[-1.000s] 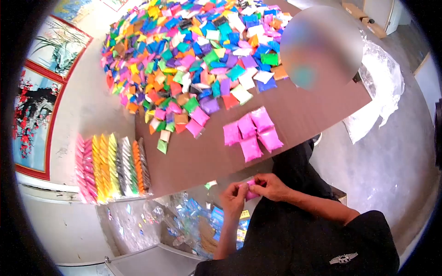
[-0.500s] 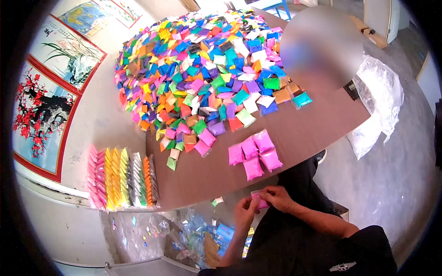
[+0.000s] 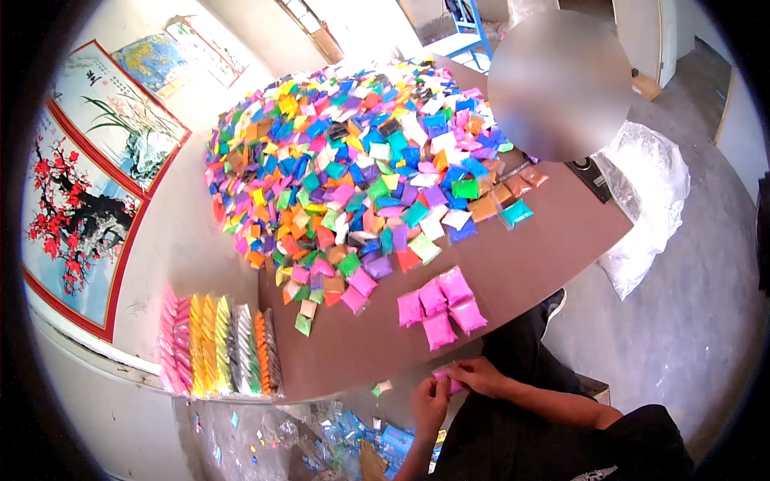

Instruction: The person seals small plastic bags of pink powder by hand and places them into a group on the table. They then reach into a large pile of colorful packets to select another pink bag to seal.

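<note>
A small pink packet (image 3: pixel 452 382) is pinched between both my hands, just off the table's near edge and above my lap. My left hand (image 3: pixel 431 402) has its fingertips closed on the packet's left end. On the other end, the fingers and thumb of my right hand (image 3: pixel 480 377) are closed and cover part of it. Several matching pink packets (image 3: pixel 439 329) lie in a tight group on the brown table (image 3: pixel 353 353), slightly beyond my hands.
A big heap of multicoloured packets (image 3: pixel 345 184) covers the table's far part. Bundled coloured strips (image 3: pixel 220 345) stand at the left edge. Another person, blurred, is at the far right beside a clear plastic bag (image 3: pixel 650 200). Plastic litter (image 3: pixel 353 441) lies on the floor below.
The camera view has tilted up, so the table and packets sit lower in the picture. Both hands still hold the pink packet, its visible part now smaller.
</note>
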